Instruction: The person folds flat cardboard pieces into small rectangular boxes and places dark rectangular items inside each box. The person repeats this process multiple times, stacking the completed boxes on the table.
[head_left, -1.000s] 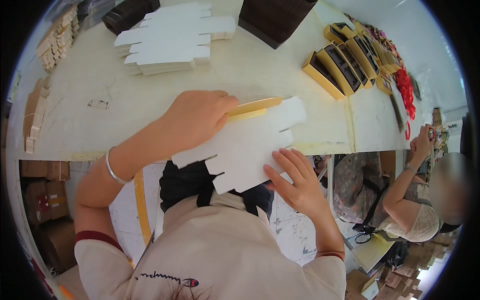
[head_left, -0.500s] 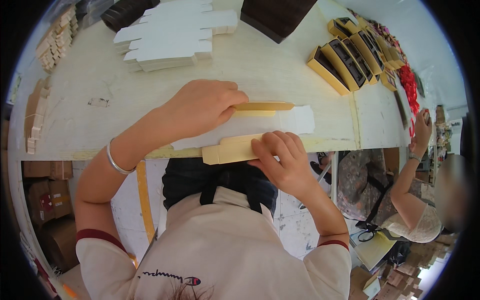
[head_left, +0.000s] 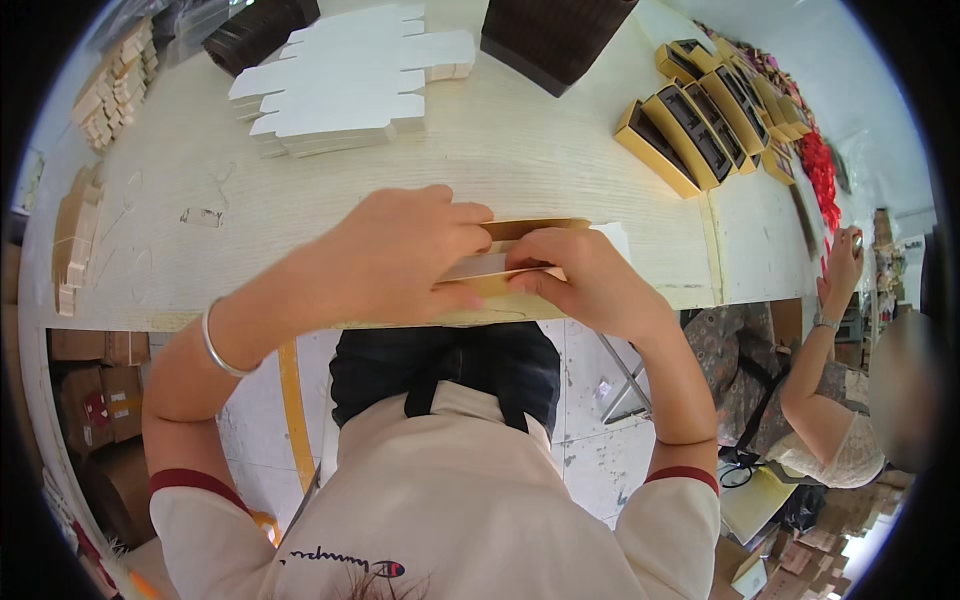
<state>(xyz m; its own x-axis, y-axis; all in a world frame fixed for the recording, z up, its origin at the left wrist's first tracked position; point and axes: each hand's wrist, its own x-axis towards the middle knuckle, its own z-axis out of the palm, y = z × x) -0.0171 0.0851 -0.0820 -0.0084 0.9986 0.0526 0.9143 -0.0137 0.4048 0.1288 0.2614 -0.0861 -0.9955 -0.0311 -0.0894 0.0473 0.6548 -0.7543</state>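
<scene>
At the near edge of the table lies a long, narrow gold cardboard box (head_left: 486, 286), white inside, with its two long walls folded up. My left hand (head_left: 400, 255) is closed round its left end, fingers toward the far wall and thumb low on the near wall. My right hand (head_left: 592, 283) pinches the near wall, fingers reaching inside and thumb on the outer face. A white flap (head_left: 614, 236) sticks out flat at the right end. The left end of the box is hidden under my left hand.
Flat white box blanks (head_left: 335, 85) are stacked at the back left, beside a dark brown roll (head_left: 262, 32). A dark brown container (head_left: 552, 40) stands behind. Several gold boxes with black inserts (head_left: 690, 130) sit at the far right. A co-worker's hand (head_left: 845, 262) is at the right.
The near wall has swung up from lying over the table edge. My right hand has moved up onto it, and my left hand has come nearer and lower, over the left end.
</scene>
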